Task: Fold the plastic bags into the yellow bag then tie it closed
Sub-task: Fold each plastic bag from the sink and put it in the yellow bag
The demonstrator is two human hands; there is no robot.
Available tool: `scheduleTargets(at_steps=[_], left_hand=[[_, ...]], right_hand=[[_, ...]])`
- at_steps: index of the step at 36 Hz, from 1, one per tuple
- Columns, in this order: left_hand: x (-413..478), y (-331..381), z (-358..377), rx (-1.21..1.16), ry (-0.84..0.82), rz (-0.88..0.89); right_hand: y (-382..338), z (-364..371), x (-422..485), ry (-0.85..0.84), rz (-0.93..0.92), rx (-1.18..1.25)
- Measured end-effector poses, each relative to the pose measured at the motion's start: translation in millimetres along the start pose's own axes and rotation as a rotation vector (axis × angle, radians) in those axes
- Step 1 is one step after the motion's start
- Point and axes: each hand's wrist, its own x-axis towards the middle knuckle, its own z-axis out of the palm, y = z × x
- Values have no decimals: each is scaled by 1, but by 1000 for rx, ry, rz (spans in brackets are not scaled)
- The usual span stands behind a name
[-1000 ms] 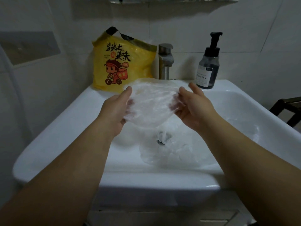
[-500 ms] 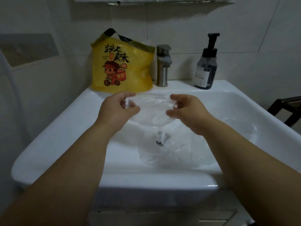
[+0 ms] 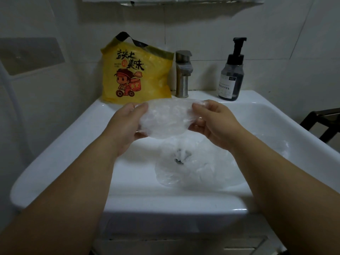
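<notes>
Now gripping crumpled clear plastic bag (image 3: 165, 120) between curled fingers of left hand (image 3: 127, 126) and right hand (image 3: 213, 124), over white ceramic sink (image 3: 55, 162), with yellow printed plastic bag (image 3: 136, 74) at eleven o'clock against tiled wall (image 3: 202, 24).

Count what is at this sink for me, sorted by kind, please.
Clear bags: 2, the held clear bag between left hand and right hand, the loose clear bag in the sink.
Yellow bag: 1
Pump bottle: 1
Tap: 1
Total: 5
A faint patch at the sink's right is too unclear to count.
</notes>
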Motion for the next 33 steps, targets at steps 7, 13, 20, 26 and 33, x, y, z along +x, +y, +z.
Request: scheduleTargets(at_steps=[7,13,20,26,33], left_hand=[[-4,0,-1,15,-266,-226],[-4,1,-3,-59,-272,-138],[10,2,-17,-424,7,-175],[12,1,-12,-446,13,-136],[12,4,-11,-526,5,-70]], right_hand=[[1,3,-2,104,-39,-169],[0,-1,1,141,-17,-100],[-5,-5,-6,-106,173,-92],[-5,-2,-6,-274,324,-119],[0,4,-9,-221,258,-228]])
